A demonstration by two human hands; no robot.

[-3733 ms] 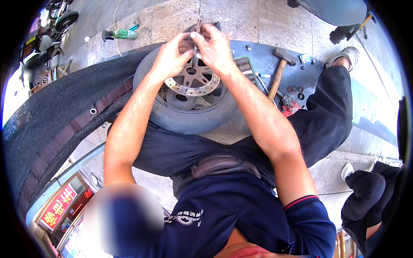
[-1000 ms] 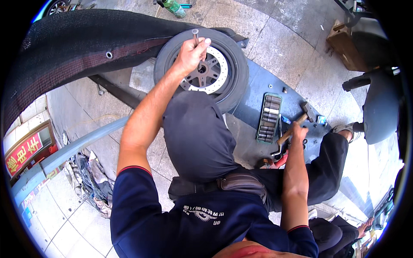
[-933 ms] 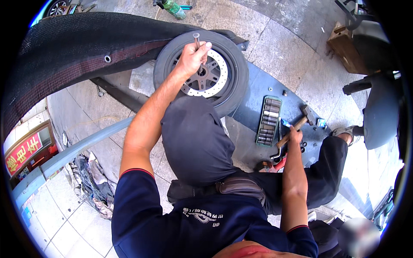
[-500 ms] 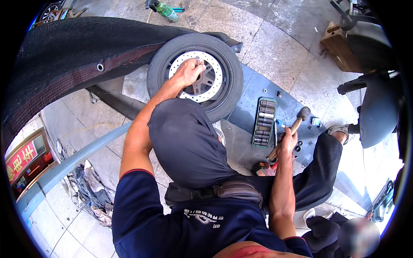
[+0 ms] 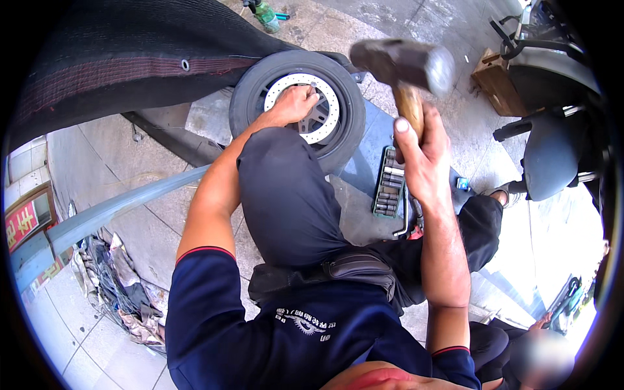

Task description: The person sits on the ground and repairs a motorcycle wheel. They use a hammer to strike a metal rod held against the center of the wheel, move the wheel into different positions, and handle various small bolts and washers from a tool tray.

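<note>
My right hand (image 5: 426, 153) is raised, wrapped round the wooden handle of a hammer (image 5: 398, 62) whose heavy metal head is lifted high above the floor. A wheel (image 5: 351, 107) lies flat in front of me, with a black tyre and a drilled white brake disc (image 5: 323, 132). Over the wheel's hub my left hand (image 5: 294, 105) is closed on a short metal rod (image 5: 313, 85). Only the rod's top end shows above the fist; its lower end is hidden by my hand.
A green tray of sockets (image 5: 389, 188) lies right of the wheel. Black netting (image 5: 136, 84) covers the far left, above a blue-grey metal bar (image 5: 130, 205). A green spray bottle (image 5: 266, 16) stands beyond. Another person (image 5: 520, 354) is at the lower right.
My right hand has swung the hammer up from low over the floor, bringing its head much closer to view. My left hand stays at the hub with the rod.
</note>
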